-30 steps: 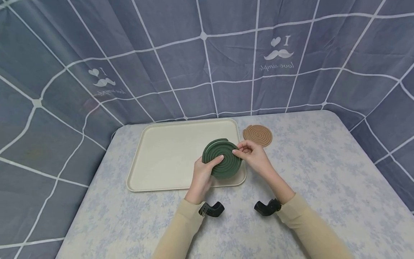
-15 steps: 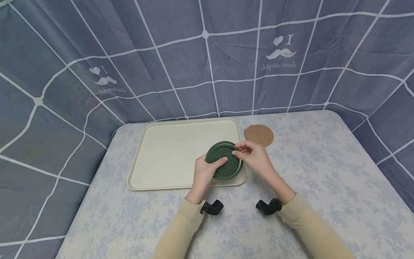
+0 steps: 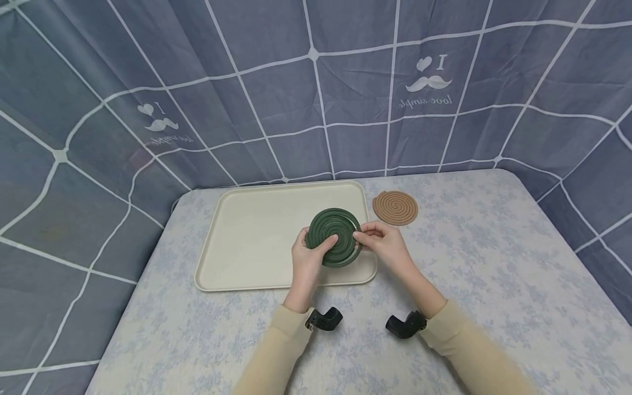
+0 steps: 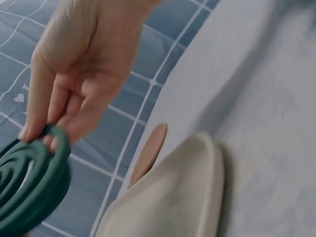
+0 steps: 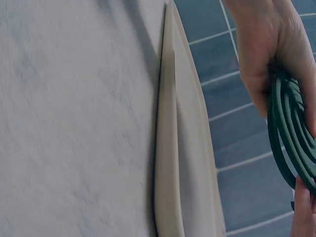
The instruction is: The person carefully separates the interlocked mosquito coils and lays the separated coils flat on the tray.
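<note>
A dark green mosquito coil [image 3: 340, 249] is held above the right part of a cream tray [image 3: 257, 236]. My left hand [image 3: 307, 266] grips the coil from its left side, thumb lying across the face near the centre. At the right edge, my right hand [image 3: 390, 247] pinches the outer strand between thumb and fingers. A gap shows between that strand and the inner turns. In the left wrist view, the green coil [image 4: 39, 182] has its turns spread apart, with the right hand's fingertips on the rim. The left hand's fingers behind the coil are hidden in the head view.
A brown mosquito coil [image 3: 395, 207] lies flat on the table just right of the tray's far corner. A pale blue flower-patterned cloth [image 3: 469, 236] covers the table. A blue-grey curtain [image 3: 355, 93] with white lines hangs behind and at the sides.
The green coil has shifted slightly left and away over the last half second. Its outer strand now stands apart from the inner turns on the right, with the right hand still pinching it.
</note>
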`<state>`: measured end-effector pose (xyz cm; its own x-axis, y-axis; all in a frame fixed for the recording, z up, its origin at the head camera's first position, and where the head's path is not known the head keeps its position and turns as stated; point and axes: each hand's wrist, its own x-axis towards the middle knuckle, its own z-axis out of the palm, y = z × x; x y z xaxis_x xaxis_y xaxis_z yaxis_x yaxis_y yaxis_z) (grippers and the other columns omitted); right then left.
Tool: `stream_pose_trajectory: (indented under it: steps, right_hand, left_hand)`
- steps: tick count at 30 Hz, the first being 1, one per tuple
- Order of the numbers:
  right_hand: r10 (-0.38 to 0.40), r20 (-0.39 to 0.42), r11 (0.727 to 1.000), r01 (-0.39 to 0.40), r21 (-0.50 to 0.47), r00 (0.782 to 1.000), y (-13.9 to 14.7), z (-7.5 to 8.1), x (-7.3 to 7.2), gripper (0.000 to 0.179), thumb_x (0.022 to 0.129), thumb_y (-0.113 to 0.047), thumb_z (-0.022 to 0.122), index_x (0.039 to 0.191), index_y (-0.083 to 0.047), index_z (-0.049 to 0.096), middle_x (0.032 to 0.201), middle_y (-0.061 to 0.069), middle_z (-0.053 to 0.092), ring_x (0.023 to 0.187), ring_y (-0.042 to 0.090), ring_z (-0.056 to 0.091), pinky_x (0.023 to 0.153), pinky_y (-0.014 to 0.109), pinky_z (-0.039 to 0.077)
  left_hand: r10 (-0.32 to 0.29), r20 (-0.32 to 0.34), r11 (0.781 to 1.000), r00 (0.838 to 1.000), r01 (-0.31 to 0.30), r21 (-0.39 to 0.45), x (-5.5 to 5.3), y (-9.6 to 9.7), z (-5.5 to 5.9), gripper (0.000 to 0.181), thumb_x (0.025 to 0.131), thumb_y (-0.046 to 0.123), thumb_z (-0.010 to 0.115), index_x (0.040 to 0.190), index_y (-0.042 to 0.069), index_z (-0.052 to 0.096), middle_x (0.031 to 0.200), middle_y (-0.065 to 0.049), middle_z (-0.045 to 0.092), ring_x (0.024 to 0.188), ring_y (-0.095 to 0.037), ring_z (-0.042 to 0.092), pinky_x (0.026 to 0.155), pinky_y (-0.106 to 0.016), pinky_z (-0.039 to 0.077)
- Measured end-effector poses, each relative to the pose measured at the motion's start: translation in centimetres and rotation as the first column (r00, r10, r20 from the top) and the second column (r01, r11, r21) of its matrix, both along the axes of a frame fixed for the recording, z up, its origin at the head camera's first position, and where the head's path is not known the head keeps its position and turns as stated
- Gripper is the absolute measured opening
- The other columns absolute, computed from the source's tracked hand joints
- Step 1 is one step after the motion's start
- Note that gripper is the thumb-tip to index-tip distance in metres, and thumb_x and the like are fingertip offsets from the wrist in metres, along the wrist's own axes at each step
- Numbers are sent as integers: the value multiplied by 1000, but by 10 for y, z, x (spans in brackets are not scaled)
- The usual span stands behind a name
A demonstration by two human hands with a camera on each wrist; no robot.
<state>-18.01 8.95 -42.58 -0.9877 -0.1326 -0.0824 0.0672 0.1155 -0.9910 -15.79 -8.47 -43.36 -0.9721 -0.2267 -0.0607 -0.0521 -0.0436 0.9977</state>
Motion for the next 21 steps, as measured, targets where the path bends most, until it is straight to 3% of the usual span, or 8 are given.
stream_pose_trajectory:
  steps: [3,6,10,15,17,21]
  right_hand:
    - [6,27,1000,-6,-4,1000,-2,0,2,24,91,-13,70,105,5,62,85,5,69,75,6,67,84,41,60]
    - [26,12,998,-27,49,1000,0,3,2,24,90,-13,71,105,4,64,86,5,70,75,6,68,84,42,59]
    - [72,-102,973,-48,224,992,6,9,-1,24,87,-17,75,104,-2,70,88,6,72,76,9,66,77,33,58]
    - [161,-253,922,-54,384,954,10,19,-3,24,85,-20,78,104,-6,74,96,9,72,83,16,63,73,29,53]
    - [172,-259,917,-59,394,950,11,20,-4,24,85,-19,78,104,-6,74,95,8,72,83,16,63,71,27,52]
    - [139,-194,941,-69,332,971,9,17,-4,23,86,-18,77,103,-4,73,85,6,71,73,12,60,64,24,50]
  left_hand:
    - [43,-24,998,999,-42,46,1,2,-2,40,82,15,79,116,3,62,112,-8,67,106,-20,64,94,-33,54]
    - [27,-33,999,999,-26,21,2,1,-1,36,82,15,80,112,3,66,106,-7,69,100,-17,66,91,-31,55]
    - [-91,-5,993,996,91,-69,3,-1,1,33,80,16,82,109,5,70,102,-8,72,93,-15,67,86,-31,56]
    - [-261,39,950,964,264,-167,4,-3,3,36,81,18,81,113,5,70,106,-11,73,93,-17,69,85,-33,57]
    - [-284,42,944,958,287,-161,4,-4,3,37,81,17,80,115,5,70,108,-12,73,96,-18,68,86,-34,57]
    - [-253,45,965,967,255,-65,4,-5,-1,41,83,16,78,122,6,68,116,-13,71,102,-19,68,90,-33,56]
